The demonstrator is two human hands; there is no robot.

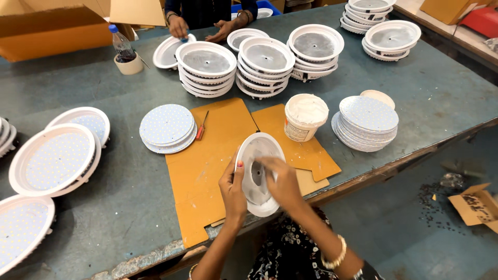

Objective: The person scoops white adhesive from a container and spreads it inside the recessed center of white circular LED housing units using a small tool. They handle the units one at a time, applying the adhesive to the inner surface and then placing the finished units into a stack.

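Nearest: both hands on a white round lamp housing [258, 173], tilted up on edge at the near edge of the worktop [93, 83], over brown cardboard sheets [218, 155]. Left hand [233, 187] grips the housing's left rim, thumb on the front, fingers curled behind. Right hand [280, 181] is inside the housing's bowl, fingertips pressed flat on the grey inner face; can't tell if it pinches anything.

Just beyond: white tub [305, 117] w/ pale paste, standing on the cardboard, right of centre. Small red-handled tool [201, 127] lies on the cardboard's left part, beside a low stack of dotted white discs [167, 128]. Taller stack of same discs [366, 122] to the right of the tub.

Left side: finished lamps w/ dotted faces [54, 158], lying flat.

Further back: three stacks of empty housings [262, 65] in a row mid-worktop, more stacks [381, 26] far right. Plastic bottle [122, 46] in a small cup, far left.

Far edge: another person's hands [202, 30] on a housing.
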